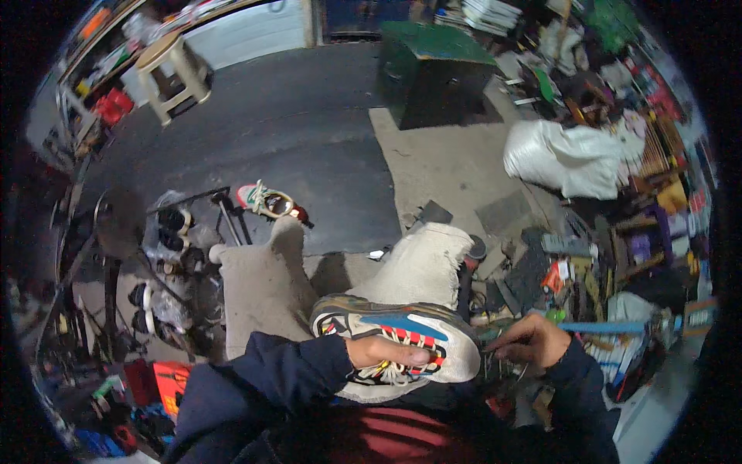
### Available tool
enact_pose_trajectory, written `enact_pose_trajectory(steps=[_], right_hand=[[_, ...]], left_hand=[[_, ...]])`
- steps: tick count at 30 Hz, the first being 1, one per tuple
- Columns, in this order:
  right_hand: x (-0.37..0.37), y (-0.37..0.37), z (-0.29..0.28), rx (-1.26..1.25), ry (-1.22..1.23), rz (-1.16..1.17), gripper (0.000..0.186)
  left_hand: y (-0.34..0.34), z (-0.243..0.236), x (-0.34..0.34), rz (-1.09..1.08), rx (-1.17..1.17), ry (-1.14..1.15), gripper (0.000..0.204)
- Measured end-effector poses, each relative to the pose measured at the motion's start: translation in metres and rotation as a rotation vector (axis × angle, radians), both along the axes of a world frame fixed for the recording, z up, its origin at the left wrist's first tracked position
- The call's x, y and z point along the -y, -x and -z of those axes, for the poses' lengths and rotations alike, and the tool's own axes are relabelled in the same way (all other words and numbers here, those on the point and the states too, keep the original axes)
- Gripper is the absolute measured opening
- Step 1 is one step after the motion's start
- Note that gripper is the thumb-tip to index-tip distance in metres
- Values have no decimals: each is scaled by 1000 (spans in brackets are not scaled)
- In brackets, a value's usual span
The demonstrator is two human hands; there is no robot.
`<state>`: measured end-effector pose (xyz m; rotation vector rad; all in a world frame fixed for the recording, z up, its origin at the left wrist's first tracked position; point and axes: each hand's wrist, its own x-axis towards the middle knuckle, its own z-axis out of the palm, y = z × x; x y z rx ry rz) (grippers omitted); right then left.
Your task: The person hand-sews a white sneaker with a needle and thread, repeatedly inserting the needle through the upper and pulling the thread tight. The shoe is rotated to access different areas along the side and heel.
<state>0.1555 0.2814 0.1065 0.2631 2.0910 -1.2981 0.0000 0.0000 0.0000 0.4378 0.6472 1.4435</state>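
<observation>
Across my lap lies a sneaker [462, 352] in white, blue, red and black, with pale laces and its toe to the right. My left hand [386, 353] is closed around it, thumb over the laced upper. Just right of the toe, my right hand [535, 340] is raised with its fingers bent in a pinch. What they hold, if anything, is too small to make out. Beige cloth [270, 282] covers my legs beneath the sneaker. Farther off, a second shoe [267, 199], multicoloured with light laces, sits on the dark floor mat [325, 170].
A plastic stool [174, 73] stands at the far left, a green box-like table [437, 73] at the back. A white sack [564, 158] and piled clutter fill the right side. Metal stands and wrapped shoes [166, 301] crowd the left.
</observation>
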Motion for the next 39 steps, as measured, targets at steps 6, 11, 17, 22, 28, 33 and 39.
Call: enact_pose_trajectory(steps=[6,11,17,22,28,33,39], right_hand=[[20,4,12,-133,-17,66,20],[24,6,15,-79,-92,42,18],[42,11,9,-36,-66,165,19],[53,17,12,-22,-39,238,15],[44,33,1,-14,-132,21,15],[43,38,-5,108,-122,13,17],[51,44,-12,10,-149,-87,17]], left_hand=[[0,7,21,-80,-111,-16,59],[-9,28,23,-43,11,-59,53],[-7,39,18,-60,-118,-127,44],[1,29,23,-110,-114,-172,43],[-3,27,28,-96,-22,-214,42],[-7,29,31,-61,1,-191,37],[-7,28,28,-44,-15,-198,36]])
